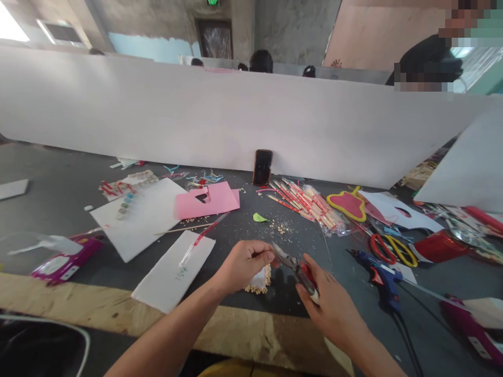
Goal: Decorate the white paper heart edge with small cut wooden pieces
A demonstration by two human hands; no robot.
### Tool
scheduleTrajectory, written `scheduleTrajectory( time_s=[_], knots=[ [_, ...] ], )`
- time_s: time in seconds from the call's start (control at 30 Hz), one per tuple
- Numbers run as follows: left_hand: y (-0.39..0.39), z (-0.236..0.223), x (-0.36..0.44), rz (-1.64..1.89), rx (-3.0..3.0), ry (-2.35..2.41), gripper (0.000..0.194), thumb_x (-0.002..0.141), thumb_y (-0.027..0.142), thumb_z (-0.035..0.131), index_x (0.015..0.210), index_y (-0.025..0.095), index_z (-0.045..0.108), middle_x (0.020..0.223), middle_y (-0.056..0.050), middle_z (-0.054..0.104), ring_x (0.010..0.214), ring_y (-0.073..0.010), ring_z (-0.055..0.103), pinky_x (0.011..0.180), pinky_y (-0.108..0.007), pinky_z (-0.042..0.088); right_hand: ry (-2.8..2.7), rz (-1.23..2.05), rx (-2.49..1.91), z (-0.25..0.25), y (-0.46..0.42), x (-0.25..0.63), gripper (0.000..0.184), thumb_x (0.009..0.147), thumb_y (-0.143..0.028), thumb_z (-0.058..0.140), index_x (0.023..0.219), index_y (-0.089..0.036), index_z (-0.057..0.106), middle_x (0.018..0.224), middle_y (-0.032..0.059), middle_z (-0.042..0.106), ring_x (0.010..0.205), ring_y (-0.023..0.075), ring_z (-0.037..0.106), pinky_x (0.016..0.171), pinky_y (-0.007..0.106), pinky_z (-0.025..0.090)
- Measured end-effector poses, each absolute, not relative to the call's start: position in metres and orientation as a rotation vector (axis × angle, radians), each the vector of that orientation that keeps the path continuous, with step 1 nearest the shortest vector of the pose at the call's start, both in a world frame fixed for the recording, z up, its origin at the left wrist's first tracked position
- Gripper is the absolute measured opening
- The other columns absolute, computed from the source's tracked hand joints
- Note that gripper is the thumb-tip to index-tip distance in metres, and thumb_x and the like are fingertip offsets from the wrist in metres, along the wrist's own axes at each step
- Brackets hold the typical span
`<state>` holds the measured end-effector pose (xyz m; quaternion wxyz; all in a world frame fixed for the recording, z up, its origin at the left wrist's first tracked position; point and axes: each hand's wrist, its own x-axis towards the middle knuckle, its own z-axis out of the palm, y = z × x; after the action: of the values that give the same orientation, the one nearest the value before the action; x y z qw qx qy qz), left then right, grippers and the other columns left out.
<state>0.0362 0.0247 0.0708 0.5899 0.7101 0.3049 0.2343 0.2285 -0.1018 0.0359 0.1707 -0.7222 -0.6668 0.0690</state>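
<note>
Right hand (332,301) grips pruning shears (294,263) — blades (280,252) beside the pinched left hand (244,265).

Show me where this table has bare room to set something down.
Far left, between the white scrap and large white sheet; narrower gap between right hand and blue glue gun. Crowded around the scissors and red can.

Head-worn camera looks forward, down; close above dark table (236,228), facing white partition (220,115).
</note>
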Motion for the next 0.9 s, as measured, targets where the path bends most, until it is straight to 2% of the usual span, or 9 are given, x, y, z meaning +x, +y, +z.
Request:
scheduleTrajectory(
  time_s=[0.13,0.3,0.4,0.53,0.7,0.77,0.83,0.9],
  knots=[
    [0.023,0.078,0.036,0.547,1.652,0.733,0.034,0.083,0.04,0.05,0.076,0.012,0.068,0.049,0.005,0.032,0.048,-0.0075,0.024,0.047,-0.02,0.02,-1.911,0.112,-2.088,0.044,-0.093,0.227,0.043,0.086,-0.043,0.042,0.119,-0.016,0.05,0.104,0.0136,0.065,0.094,0.0253,0.062,0.078,0.037,0.048],
    [0.026,0.072,0.037,0.565,1.664,0.8,0.034,0.082,0.039,0.049,0.074,0.012,0.068,0.049,0.006,0.03,0.048,-0.0075,0.026,0.046,-0.019,0.021,-1.987,0.136,-2.167,0.043,-0.087,0.229,0.029,0.087,-0.035,0.042,0.109,-0.019,0.052,0.096,0.0102,0.067,0.081,0.0211,0.064,0.069,0.03,0.046],
    [0.027,0.064,0.042,0.594,1.644,0.802,0.029,0.08,0.037,0.052,0.074,0.013,0.067,0.053,0.004,0.039,0.049,-0.0076,0.031,0.047,-0.019,0.026,-1.975,0.161,-2.26,0.042,-0.086,0.23,0.027,0.087,-0.032,0.042,0.109,-0.02,0.052,0.097,0.0092,0.067,0.083,0.0218,0.064,0.069,0.03,0.045],
    [0.027,0.065,0.046,0.662,1.625,0.826,0.023,0.078,0.033,0.054,0.08,0.013,0.066,0.056,0.003,0.048,0.05,-0.009,0.041,0.05,-0.019,0.032,-1.894,0.138,-2.274,0.043,-0.087,0.228,0.033,0.086,-0.029,0.042,0.117,-0.02,0.049,0.106,0.0104,0.064,0.094,0.0233,0.062,0.075,0.032,0.046],
    [0.025,0.074,0.045,0.704,1.703,0.839,0.026,0.079,0.031,0.051,0.062,0.014,0.062,0.045,0.005,0.039,0.048,-0.0082,0.037,0.049,-0.019,0.028,-1.885,0.176,-2.171,0.045,-0.089,0.228,0.051,0.083,-0.025,0.043,0.133,-0.017,0.038,0.111,0.0126,0.06,0.1,0.0245,0.057,0.082,0.036,0.046],
    [0.025,0.075,0.045,0.679,1.663,0.812,0.027,0.079,0.031,0.052,0.062,0.014,0.062,0.044,0.005,0.037,0.046,-0.0075,0.035,0.047,-0.019,0.026,-1.89,0.201,-2.16,0.044,-0.091,0.228,0.056,0.083,-0.025,0.043,0.138,-0.017,0.033,0.11,0.0125,0.06,0.1,0.025,0.056,0.083,0.038,0.046],
    [0.025,0.075,0.044,0.629,1.578,0.773,0.027,0.078,0.033,0.054,0.067,0.013,0.066,0.044,0.005,0.042,0.043,-0.0064,0.033,0.045,-0.02,0.024,-1.892,0.212,-2.158,0.043,-0.092,0.228,0.058,0.083,-0.025,0.042,0.139,-0.018,0.029,0.11,0.012,0.059,0.1,0.0252,0.055,0.083,0.039,0.045],
    [0.026,0.075,0.044,0.576,1.477,0.714,0.029,0.078,0.036,0.055,0.071,0.012,0.068,0.051,0.002,0.053,0.04,-0.0049,0.031,0.043,-0.02,0.022,-1.9,0.209,-2.148,0.043,-0.092,0.228,0.059,0.084,-0.025,0.042,0.141,-0.019,0.026,0.111,0.0115,0.058,0.1,0.0249,0.055,0.084,0.039,0.045]
  ],
)
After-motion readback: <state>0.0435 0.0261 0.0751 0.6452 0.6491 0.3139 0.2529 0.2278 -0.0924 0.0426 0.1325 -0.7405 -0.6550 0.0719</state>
